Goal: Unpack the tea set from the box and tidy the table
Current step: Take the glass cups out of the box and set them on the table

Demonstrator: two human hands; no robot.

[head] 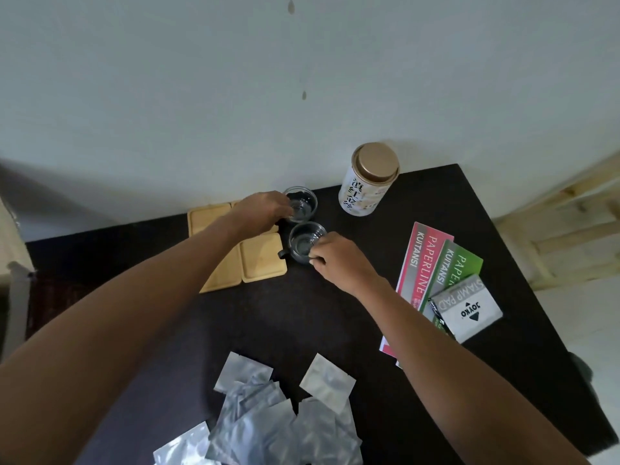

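Fingers of left hand closed on far glass cup; right hand pinching rim of near glass cup. Beside wooden trays, dark table.

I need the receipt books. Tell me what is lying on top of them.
A grey stamp pad box lies across the near ends of the pink receipt book and green receipt book, with a dark pen beside it. The box hides what is printed beneath it.
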